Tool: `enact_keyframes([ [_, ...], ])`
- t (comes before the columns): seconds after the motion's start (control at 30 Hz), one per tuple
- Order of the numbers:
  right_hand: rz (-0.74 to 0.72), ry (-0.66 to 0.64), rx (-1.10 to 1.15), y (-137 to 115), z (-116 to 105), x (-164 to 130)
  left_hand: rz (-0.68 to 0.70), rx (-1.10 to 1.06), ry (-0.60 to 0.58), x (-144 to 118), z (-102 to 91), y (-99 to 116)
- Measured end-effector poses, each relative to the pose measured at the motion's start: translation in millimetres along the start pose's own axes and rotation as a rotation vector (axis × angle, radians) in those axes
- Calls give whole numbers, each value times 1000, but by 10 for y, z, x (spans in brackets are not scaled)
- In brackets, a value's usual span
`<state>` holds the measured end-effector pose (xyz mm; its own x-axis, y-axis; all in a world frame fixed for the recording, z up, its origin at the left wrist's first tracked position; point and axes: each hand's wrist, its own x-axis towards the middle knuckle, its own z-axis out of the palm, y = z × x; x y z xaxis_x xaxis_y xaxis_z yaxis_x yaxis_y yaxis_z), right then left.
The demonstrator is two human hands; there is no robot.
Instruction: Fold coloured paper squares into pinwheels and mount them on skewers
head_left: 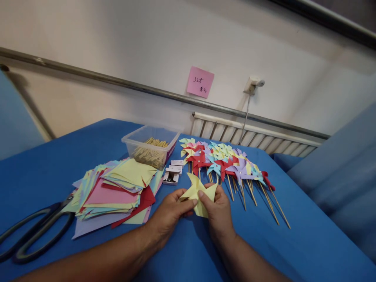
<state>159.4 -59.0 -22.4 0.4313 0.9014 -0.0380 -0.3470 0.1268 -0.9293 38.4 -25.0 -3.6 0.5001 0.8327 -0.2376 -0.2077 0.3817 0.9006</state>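
A pale yellow paper pinwheel [194, 192] is held up over the table between my two hands, its points folded in toward the middle. My left hand [173, 207] grips its left side, the thumb lying across the paper. On the other side my right hand [217, 205] pinches it, thumb pressed on the centre and fingers behind. No stick shows on this pinwheel; its back is hidden. Just beyond my hands lie many finished pinwheels [226, 166] on wooden sticks, in red, purple, blue and yellow. Left of my hands is a pile of coloured paper squares [114, 196].
Large dark-handled scissors [41, 231] lie at the left. A clear plastic box [132, 141] of wooden sticks [152, 150] stands behind the paper pile. Small white boxes [172, 174] sit beside it, one with dark bits inside. The blue table [282, 254] reaches toward a wall with a radiator [229, 131].
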Motion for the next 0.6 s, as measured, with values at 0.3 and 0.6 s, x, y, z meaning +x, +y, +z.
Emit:
enact_keyframes([
  [0.3, 100, -58, 144, 51, 34, -51, -30, -2, 39, -20, 5, 4],
  [0.6, 2, -168, 75, -55, -4, -42, -20, -150, 64, 37, -90, 147],
])
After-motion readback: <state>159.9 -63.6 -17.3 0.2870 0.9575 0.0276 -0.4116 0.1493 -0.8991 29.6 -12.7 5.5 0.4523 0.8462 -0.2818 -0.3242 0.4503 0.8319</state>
